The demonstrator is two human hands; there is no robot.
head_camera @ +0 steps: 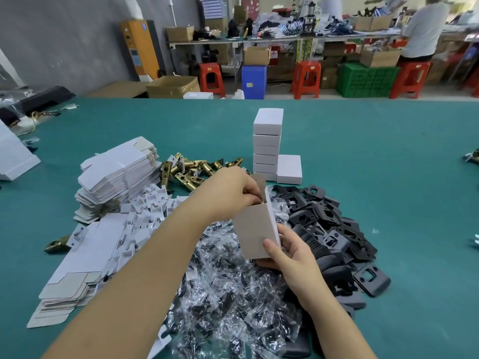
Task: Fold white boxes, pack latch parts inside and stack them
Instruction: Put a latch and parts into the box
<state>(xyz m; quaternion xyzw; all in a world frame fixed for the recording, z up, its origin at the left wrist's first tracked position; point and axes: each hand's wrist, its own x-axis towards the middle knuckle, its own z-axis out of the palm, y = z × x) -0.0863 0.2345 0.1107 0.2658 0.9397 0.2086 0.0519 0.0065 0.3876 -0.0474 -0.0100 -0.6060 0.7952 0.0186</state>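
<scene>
An upright, open-topped white box [255,228] is held over the table's middle. My right hand [290,255] grips its lower end, thumb on the front face. My left hand [233,189] is at the open top with fingers curled into the mouth; what they hold is hidden. A stack of several closed white boxes [267,143] stands behind, with one more box [289,169] beside it. Brass latch parts [191,171] lie in a heap at left of the stack.
Flat box blanks [119,174] are piled at left, more blanks [70,288] nearer me, white card inserts [153,203] between. Small clear bags [233,294] of dark parts lie below my hands, black plates [334,229] at right. The green table [388,151] stretches beyond.
</scene>
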